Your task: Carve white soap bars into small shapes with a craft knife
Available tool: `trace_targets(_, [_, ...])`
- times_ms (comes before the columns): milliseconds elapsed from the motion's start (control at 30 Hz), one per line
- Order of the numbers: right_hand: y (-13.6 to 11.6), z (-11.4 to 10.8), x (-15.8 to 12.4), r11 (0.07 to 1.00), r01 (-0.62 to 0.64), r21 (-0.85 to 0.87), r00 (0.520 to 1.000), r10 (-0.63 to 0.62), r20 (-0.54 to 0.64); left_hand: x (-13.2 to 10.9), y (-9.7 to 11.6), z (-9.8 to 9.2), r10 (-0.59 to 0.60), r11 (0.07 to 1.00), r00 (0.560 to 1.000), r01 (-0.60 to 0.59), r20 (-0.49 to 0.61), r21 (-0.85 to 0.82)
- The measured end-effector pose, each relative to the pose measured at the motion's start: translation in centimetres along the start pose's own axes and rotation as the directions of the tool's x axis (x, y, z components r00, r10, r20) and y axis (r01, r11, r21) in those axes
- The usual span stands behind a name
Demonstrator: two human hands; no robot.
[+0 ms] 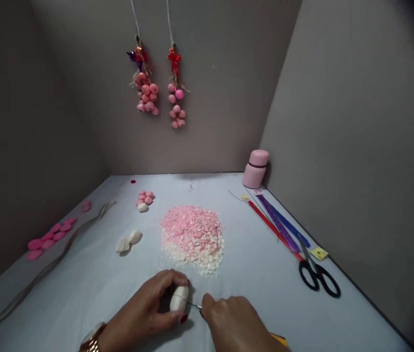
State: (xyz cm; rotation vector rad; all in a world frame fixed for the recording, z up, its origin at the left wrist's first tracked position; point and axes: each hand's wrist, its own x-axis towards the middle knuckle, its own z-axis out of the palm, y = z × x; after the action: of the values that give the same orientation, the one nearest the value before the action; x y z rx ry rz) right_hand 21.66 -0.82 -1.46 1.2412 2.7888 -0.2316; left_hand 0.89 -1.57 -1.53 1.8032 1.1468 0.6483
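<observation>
My left hand pinches a smooth white oval piece, soap-like in look, between thumb and fingers just above the table. A thin line runs across the piece's surface. My right hand is closed round a tool with a thin metal shaft; its tip meets the right side of the white piece. The tool's handle is hidden in my fist. Just beyond both hands lies a heap of pink and white shavings. Two white chunks rest to the left of the heap.
Pink balls, pink discs and long twine lie on the left. Black-handled scissors, ribbons and a pink flask stand or lie right. Ball bunches hang at the back. Something yellow shows by my right wrist.
</observation>
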Motion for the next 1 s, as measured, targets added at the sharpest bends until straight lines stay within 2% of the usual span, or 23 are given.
trace_targets(200, [-0.4,-0.8,0.1,0.999,-0.022,0.043,0.999,0.02,0.05,0.1,0.0,0.0,-0.021,1.0,1.0,0.021,0.012,0.008])
trace_targets(400, [-0.8,-1.0,0.0,1.0,-0.013,0.022,1.0,0.013,-0.001,0.1,0.3,0.0,0.004,1.0,1.0,-0.004,-0.007,0.014])
trace_targets(567, [-1.4,-2.0,-0.1,1.0,-0.005,-0.014,0.995,0.006,0.097,0.1,0.5,0.1,-0.002,1.0,1.0,0.002,-0.013,0.011])
trace_targets(733, [-1.7,-2.4,-0.2,1.0,-0.022,0.002,0.995,0.022,0.102,-0.1,0.4,-0.2,-0.003,0.996,1.0,0.004,0.013,-0.092])
trace_targets(833, [-1.3,-2.3,-0.3,0.999,-0.04,0.006,0.994,0.039,0.101,-0.2,0.4,-0.3,-0.03,0.991,0.999,0.032,0.021,-0.132])
trace_targets(1000, [0.5,-2.1,-1.1,0.999,-0.048,0.004,0.995,0.047,0.085,-0.3,0.5,-0.3,-0.048,0.994,0.999,0.048,0.007,-0.094])
